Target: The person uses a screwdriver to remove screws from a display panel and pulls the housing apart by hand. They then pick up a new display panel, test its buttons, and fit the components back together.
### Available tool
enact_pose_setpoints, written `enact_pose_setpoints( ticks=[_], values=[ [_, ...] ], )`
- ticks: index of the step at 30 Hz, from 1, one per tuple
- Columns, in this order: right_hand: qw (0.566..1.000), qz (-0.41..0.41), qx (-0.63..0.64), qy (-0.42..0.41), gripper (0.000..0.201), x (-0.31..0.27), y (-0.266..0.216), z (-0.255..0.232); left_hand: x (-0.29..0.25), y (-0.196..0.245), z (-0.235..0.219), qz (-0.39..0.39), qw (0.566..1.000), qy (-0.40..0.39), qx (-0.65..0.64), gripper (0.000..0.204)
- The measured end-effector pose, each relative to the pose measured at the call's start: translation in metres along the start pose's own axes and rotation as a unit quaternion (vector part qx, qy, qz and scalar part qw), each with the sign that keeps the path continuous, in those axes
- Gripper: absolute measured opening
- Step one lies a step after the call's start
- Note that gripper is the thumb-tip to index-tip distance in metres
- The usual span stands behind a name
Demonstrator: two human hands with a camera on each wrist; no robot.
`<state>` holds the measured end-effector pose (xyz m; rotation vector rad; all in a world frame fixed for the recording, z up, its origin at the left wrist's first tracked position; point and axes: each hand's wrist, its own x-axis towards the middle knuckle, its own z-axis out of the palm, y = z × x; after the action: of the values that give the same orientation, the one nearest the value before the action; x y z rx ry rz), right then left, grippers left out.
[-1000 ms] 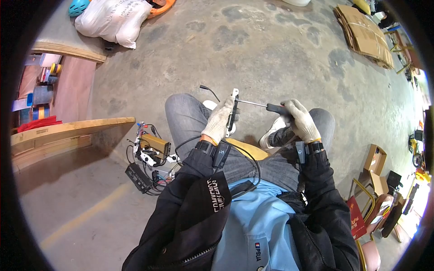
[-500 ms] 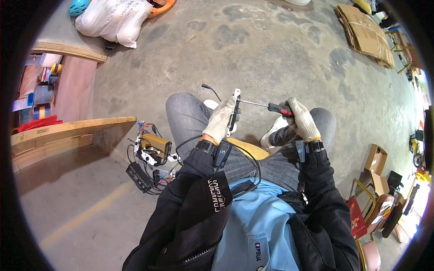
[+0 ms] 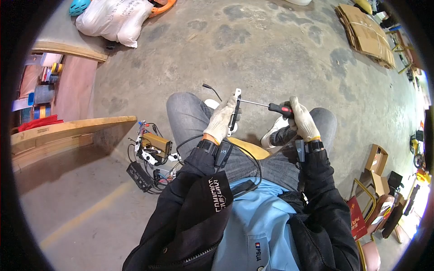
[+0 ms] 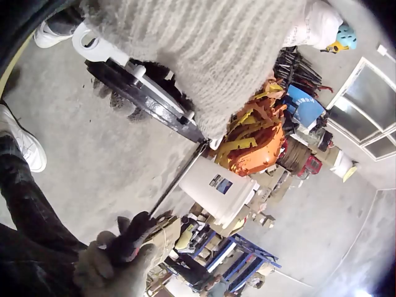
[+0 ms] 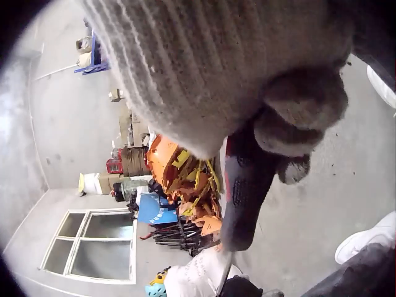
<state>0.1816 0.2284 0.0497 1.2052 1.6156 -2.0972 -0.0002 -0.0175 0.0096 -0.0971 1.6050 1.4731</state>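
Observation:
In the head view my gloved left hand grips a narrow black-and-white part upright over my lap. The left wrist view shows its white end tab with a hole and its glossy black strip. My gloved right hand holds a screwdriver by its black-and-red handle, fingers curled round the handle in the right wrist view. The screwdriver's thin shaft runs level to the part, its tip right at the edge near the tab in the left wrist view.
Beside my left leg lie a gold box, a black adapter and tangled wires. A wooden-edged shelf stands at the left. Flattened cardboard lies far right, a white sack far left. Chairs stand at the right.
The screwdriver handle has turned so its red side shows, and it has shifted slightly right. My right hand's fingers have changed position on it. My left hand and the part have barely moved.

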Motion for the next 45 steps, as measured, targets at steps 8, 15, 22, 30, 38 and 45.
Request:
enact_pose_setpoints(
  ticks=[8,15,22,30,38,45],
  values=[
    [0.959,-0.148,0.24,0.027,0.043,0.02,0.027,-0.001,0.003,0.001,-0.001,-0.025,0.999,-0.011,0.026,0.048],
    [0.991,-0.026,0.126,-0.029,0.041,0.011,0.012,-0.011,-0.001,0.003,0.0,-0.013,1.0,-0.018,-0.002,0.05],
    [0.976,-0.124,0.178,0.007,0.042,0.02,0.025,-0.003,-0.003,0.003,-0.002,-0.004,1.0,-0.028,0.014,0.053],
    [0.98,-0.104,0.172,-0.009,0.046,0.012,0.019,-0.006,-0.002,-0.001,-0.004,0.003,0.999,-0.037,0.022,0.057],
    [0.983,-0.123,0.133,0.017,0.042,0.022,0.028,-0.007,0.009,-0.008,-0.006,-0.034,0.999,-0.033,0.008,0.049],
    [0.968,-0.157,0.195,0.004,0.042,0.018,0.024,-0.004,-0.004,0.001,0.0,-0.015,0.999,-0.026,0.023,0.048]
  ],
)
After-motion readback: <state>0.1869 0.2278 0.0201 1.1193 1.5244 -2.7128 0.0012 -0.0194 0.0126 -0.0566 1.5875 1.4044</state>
